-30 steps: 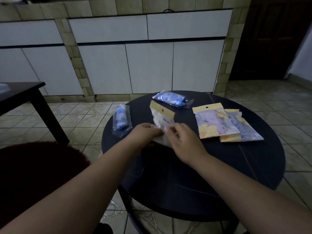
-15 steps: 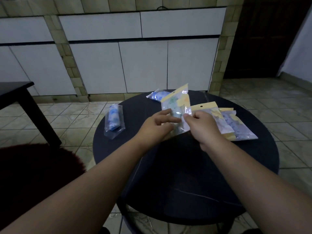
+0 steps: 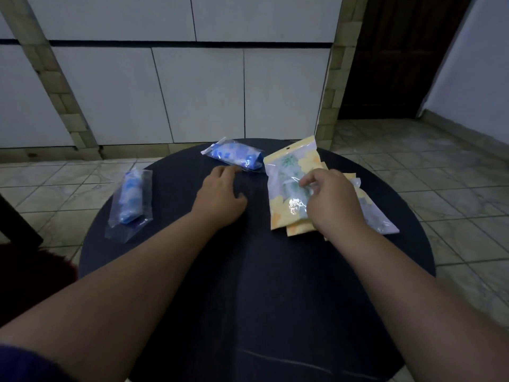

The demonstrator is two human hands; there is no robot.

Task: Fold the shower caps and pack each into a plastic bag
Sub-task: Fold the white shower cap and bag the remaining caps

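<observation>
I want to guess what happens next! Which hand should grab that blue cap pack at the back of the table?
Left. The left hand lies open right beside the blue shower cap bag, while the right hand is busy holding the yellow-flowered packet on the stack.

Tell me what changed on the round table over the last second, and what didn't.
The packed yellow-topped bag, gripped by both hands near the table's middle, was lifted and carried right onto the stack of yellow bags. The left hand let go and now reaches toward the far blue shower-cap bag; the right hand still holds the packed bag. Both blue bags, including the left one, and the stack stayed put.
</observation>
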